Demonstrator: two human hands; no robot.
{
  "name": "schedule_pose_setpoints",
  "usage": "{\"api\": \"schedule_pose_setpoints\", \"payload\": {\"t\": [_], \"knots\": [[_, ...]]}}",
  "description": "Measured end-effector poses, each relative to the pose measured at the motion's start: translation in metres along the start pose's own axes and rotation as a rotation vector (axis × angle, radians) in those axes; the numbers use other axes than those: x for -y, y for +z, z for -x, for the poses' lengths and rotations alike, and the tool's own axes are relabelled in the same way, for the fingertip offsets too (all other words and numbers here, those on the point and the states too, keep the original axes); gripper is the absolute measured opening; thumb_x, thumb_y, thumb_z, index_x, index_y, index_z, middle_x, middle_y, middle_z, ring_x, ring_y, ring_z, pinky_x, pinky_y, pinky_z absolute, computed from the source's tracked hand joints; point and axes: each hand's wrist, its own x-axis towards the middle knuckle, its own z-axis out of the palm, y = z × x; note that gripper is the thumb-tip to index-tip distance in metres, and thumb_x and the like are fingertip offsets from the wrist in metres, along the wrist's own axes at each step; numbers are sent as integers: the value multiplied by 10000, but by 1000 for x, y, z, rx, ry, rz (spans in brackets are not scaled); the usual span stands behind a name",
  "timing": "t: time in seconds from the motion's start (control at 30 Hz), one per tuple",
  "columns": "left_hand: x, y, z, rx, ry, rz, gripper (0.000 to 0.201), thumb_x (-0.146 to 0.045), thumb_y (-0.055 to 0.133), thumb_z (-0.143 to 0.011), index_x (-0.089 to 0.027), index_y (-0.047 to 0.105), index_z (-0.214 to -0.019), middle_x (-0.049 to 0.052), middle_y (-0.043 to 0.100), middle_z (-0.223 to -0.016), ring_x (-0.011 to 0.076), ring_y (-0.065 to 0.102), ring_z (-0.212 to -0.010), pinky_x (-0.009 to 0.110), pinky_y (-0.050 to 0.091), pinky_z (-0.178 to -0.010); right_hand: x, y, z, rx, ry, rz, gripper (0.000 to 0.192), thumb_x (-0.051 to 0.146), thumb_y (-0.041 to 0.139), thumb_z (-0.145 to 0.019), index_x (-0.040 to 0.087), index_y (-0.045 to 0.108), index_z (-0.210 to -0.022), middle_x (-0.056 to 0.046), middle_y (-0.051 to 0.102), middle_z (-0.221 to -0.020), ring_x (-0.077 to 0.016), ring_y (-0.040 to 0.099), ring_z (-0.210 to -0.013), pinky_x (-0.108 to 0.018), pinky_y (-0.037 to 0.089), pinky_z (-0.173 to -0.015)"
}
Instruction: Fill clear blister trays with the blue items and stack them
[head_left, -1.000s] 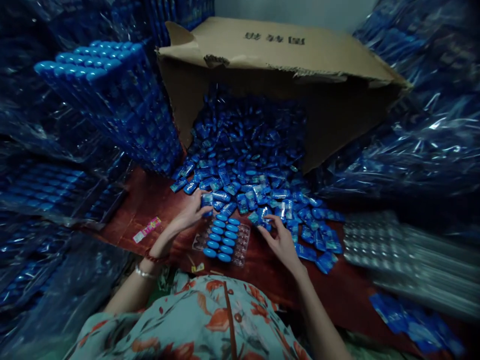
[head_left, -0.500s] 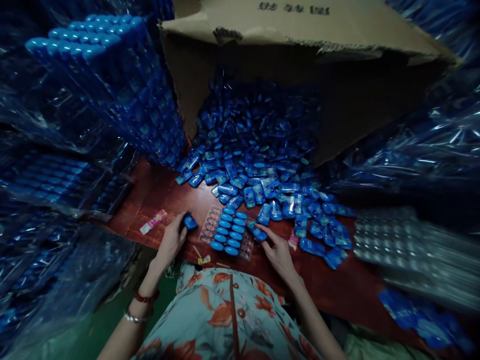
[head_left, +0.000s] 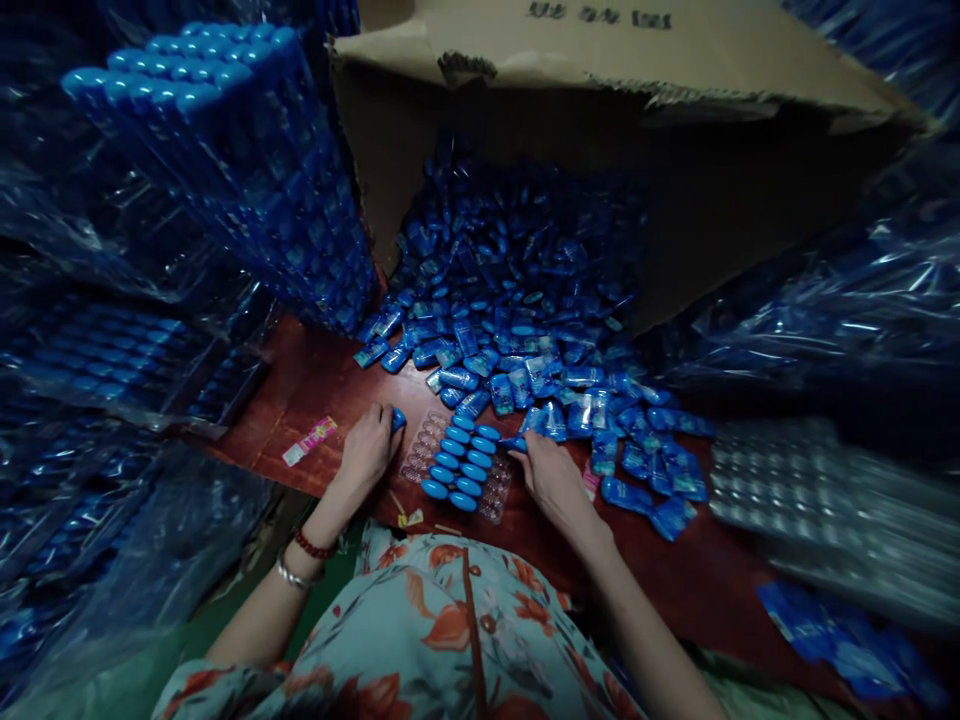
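Left hand in the lower middle of the frame, fingers shut around one small blue case, right at the left edge of the clear tray. Right hand just right of the tray, fingers pinched on another blue piece at the tray's right edge. Two rows of blue cases already in the tray. Big heap of blue cases above, spilling from the cardboard box onto the red-brown table. Tall stack of filled trays in the upper left.

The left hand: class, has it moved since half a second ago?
Yes. The left hand, holding a blue piece, has moved closer to the clear tray.
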Motion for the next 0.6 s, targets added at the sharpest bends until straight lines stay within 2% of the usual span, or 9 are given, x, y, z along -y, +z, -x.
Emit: {"api": "schedule_pose_setpoints", "payload": {"t": [0.1, 0.2, 0.33, 0.43, 0.6], "knots": [[5, -4, -8, -45, 47, 175, 334, -248, 388, -913, -101, 479, -1199, 149, 616, -1005, 232, 620, -877, 316, 488, -741, 4, -13, -3, 84, -17, 81, 209, 280, 370, -946, 134, 517, -973, -102, 625, -819, -228, 582, -821, -305, 359, -689], [6, -11, -13, -132, 226, 525, 343, -275, 406, -918, -143, 463, -1229, 126, 621, -1084, 213, 618, -947, 328, 484, -829, 8, -22, -8, 147, -37, 122, 202, 274, 381, -944, 129, 518, -976, -103, 630, -840, -227, 579, -834, -305, 342, -699], [-6, -16, -19, -141, 368, 869, 236, -275, 473, -896, -163, 563, -1083, 75, 641, -982, 175, 615, -899, 295, 488, -815, 15, -27, -15, 210, -62, 182, 193, 243, 368, -947, 144, 529, -987, -103, 633, -879, -226, 568, -878, -308, 331, -726], [-13, -15, -20, -132, 370, 911, 165, -244, 492, -882, -159, 599, -975, 62, 635, -919, 164, 607, -850, 283, 488, -779, 18, -27, -17, 238, -67, 208, 210, 237, 351, -950, 150, 531, -1011, -109, 635, -906, -226, 560, -902, -311, 328, -745], [-10, -15, -9, -147, 293, 899, 151, -204, 493, -869, -164, 579, -987, 53, 633, -918, 166, 607, -848, 280, 491, -774, 19, -23, -17, 239, -44, 204, 240, 238, 325, -954, 140, 516, -1061, -120, 632, -903, -229, 555, -918, -313, 326, -741]]}}
